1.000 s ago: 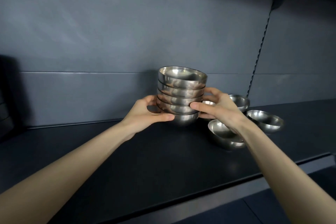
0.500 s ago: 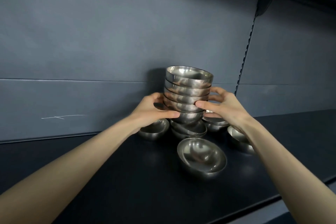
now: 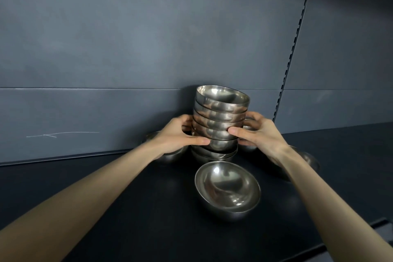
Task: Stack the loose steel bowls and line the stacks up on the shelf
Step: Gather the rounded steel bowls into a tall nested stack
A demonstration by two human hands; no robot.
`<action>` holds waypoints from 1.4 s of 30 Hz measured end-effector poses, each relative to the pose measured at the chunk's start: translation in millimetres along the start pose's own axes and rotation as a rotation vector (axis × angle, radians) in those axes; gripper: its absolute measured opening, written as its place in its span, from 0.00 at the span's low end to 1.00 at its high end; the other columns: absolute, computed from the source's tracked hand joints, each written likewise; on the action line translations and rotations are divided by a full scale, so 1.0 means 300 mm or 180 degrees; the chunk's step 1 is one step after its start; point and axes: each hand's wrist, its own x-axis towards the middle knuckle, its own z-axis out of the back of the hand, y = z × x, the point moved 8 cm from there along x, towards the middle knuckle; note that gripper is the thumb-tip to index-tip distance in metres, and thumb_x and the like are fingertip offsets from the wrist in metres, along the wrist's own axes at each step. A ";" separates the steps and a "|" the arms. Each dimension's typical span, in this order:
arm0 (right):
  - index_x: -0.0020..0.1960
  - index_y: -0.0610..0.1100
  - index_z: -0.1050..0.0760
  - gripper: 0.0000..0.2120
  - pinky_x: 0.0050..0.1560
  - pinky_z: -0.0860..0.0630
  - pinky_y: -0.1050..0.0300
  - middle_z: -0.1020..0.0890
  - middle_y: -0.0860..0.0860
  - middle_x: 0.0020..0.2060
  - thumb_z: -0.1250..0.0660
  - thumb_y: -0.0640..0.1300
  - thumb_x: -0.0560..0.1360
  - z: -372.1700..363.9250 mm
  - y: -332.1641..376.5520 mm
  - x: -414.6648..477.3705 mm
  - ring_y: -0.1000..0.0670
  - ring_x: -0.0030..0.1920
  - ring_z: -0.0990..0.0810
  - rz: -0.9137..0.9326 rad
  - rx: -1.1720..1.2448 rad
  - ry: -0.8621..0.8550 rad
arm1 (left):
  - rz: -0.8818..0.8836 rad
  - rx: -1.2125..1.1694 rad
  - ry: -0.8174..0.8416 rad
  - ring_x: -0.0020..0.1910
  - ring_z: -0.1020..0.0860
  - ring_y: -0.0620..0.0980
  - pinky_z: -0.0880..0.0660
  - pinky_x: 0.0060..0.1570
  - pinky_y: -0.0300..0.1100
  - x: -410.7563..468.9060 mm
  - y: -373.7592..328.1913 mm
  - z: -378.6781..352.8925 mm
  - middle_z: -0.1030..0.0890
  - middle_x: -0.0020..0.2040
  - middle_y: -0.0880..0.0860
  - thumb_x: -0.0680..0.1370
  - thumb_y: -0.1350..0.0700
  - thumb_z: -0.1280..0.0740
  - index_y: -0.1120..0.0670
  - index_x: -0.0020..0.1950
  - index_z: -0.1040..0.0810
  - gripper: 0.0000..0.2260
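A stack of several steel bowls (image 3: 221, 117) is held between both hands near the shelf's back wall. My left hand (image 3: 176, 134) grips its left side and my right hand (image 3: 258, 133) grips its right side, thumbs at the front. The stack sits on or just above a short pile of nested bowls (image 3: 212, 154); whether they touch I cannot tell. One loose bowl (image 3: 227, 189) lies tilted on the dark shelf (image 3: 106, 208) in front. More loose bowls lie partly hidden: one behind my left wrist (image 3: 168, 156), one behind my right wrist (image 3: 308, 161), another behind my right hand (image 3: 246, 127).
The grey back panel (image 3: 127, 59) rises close behind the stack. A slotted upright (image 3: 292, 55) runs down the wall at the right. The shelf's front edge (image 3: 319, 247) runs across the lower right.
The held stack has come down slightly over the short nested pile. The view has shifted a little, and the hands keep the same grip.
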 end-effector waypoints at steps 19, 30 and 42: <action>0.67 0.46 0.29 0.43 0.53 0.19 0.47 0.18 0.49 0.57 0.21 0.54 0.54 -0.001 -0.006 0.013 0.51 0.53 0.17 0.0013 -0.0203 0.0041 | 0.0051 -0.0093 0.0078 0.54 0.19 0.42 0.24 0.56 0.37 -0.004 0.040 -0.012 0.16 0.52 0.47 0.57 0.48 0.20 0.54 0.59 0.24 0.33; 0.67 0.45 0.29 0.40 0.51 0.19 0.53 0.16 0.51 0.53 0.22 0.50 0.57 0.001 -0.021 -0.002 0.54 0.50 0.16 0.0007 -0.0022 0.0002 | 0.0062 0.0017 0.0121 0.53 0.19 0.43 0.24 0.55 0.37 0.001 0.022 -0.020 0.17 0.52 0.47 0.61 0.52 0.20 0.54 0.59 0.24 0.29; 0.64 0.47 0.28 0.36 0.54 0.20 0.51 0.16 0.52 0.53 0.22 0.51 0.57 0.000 -0.023 -0.005 0.54 0.51 0.16 -0.0028 -0.0008 -0.0005 | 0.0083 0.0054 0.0147 0.51 0.19 0.39 0.23 0.50 0.32 -0.002 0.006 -0.020 0.17 0.52 0.46 0.66 0.58 0.21 0.52 0.58 0.24 0.23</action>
